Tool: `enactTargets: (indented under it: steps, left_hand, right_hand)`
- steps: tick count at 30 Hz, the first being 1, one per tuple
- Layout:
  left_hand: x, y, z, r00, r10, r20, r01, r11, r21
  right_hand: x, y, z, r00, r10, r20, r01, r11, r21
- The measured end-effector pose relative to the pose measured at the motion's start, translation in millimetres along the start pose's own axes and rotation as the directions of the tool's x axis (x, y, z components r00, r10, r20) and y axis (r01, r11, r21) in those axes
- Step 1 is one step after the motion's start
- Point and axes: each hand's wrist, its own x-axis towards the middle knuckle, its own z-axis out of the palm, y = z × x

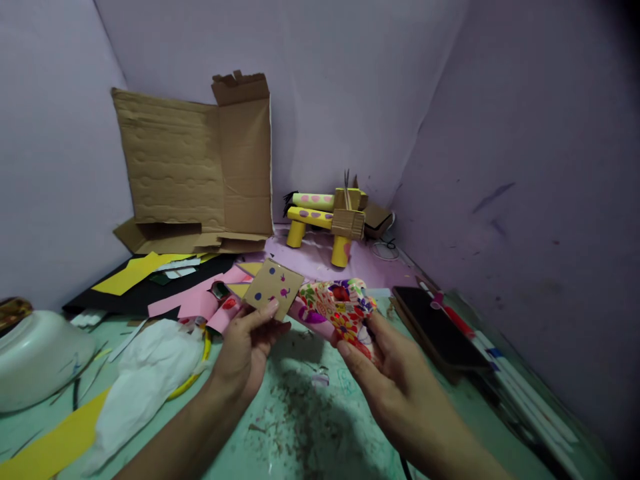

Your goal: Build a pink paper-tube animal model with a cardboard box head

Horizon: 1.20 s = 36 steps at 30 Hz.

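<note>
My left hand [253,343] pinches a square cardboard piece [273,287] marked with blue and magenta dots and small strokes. Yellow pointed pieces show at its upper left side. My right hand [387,367] grips a colourful floral-patterned piece [345,313]. A pink tube [313,317] with a purple patch runs between the cardboard square and the floral piece; how they are joined is hidden. Behind both hands stand yellow cardboard tube figures [320,217] with pink and purple spots, black fringes and square cardboard ends.
An opened cardboard box [190,160] leans at the back left. Pink paper [193,303], a white crumpled bag [145,367], yellow strips and a white bowl [40,360] lie left. At right are a dark flat tablet-like object [440,327] and several pens. Brown bits dot the green table [285,413].
</note>
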Motion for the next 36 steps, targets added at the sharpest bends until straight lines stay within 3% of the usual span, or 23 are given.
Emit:
enactTargets:
  steps: [17,25,36]
  left_hand:
    - [-0.7,3.8,0.0,1.0,0.001,0.008,-0.001,1.0,-0.014]
    - [-0.6,2.2,-2.0,1.0,-0.005,0.015,0.005,1.0,-0.021]
    - [-2.6,2.8,-1.5,1.0,-0.009,0.016,0.009,1.0,-0.019]
  right_hand:
    - [-3.5,-2.4,3.7,0.998,-0.026,0.058,0.026,1.0,-0.006]
    - [2.0,-8.1,-0.8,0.999,-0.039,-0.022,0.036,0.991,-0.127]
    - [7.1,-11.2,-1.7,0.999,-0.029,-0.037,0.025,0.996,-0.086]
